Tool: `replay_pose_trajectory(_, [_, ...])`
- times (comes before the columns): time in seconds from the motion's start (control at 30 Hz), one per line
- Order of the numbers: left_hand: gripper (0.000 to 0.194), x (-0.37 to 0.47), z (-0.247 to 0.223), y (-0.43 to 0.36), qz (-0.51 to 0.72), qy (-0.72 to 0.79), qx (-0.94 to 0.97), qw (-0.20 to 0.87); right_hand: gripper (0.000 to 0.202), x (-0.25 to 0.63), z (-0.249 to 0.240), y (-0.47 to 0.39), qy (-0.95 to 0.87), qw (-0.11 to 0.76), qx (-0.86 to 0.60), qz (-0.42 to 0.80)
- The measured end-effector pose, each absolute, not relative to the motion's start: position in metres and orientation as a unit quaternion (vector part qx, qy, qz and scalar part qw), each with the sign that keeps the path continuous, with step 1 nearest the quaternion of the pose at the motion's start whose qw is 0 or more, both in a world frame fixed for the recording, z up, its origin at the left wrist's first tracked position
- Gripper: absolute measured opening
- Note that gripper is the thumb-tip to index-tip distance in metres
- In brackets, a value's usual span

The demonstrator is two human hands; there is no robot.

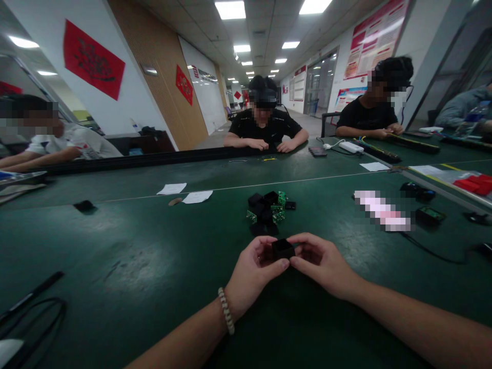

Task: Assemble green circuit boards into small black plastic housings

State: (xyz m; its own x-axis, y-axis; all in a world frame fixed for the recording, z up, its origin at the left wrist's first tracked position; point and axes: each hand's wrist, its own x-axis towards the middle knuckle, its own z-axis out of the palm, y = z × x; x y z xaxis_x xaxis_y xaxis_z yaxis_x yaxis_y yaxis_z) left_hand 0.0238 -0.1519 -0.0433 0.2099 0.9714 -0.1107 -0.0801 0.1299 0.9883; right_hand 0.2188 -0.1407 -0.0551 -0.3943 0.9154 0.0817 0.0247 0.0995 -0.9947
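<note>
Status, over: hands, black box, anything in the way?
Left hand and right hand both holding small black box. Box open side up. Black cases and green circuit boards heaped just beyond, not between the hands.

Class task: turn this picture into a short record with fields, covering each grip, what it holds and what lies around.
Left grip: fingers and thumb at a small black box
Right grip: at the same box, from the other side
Box: open side up
Left wrist: beaded bracelet
Just beyond: black pieces clustered with green circuit boards
Surface: green table
Opposite: person in a black top
</note>
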Motion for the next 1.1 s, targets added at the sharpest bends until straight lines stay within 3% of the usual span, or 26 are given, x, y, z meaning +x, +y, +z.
replay_pose_trajectory(1.1, [0.045, 0.0226, -0.0485, -0.1518, 0.427, 0.452, 0.514, 0.591, 0.034, 0.2157, -0.0507, -0.1416, -0.654, 0.361, -0.392, 0.536])
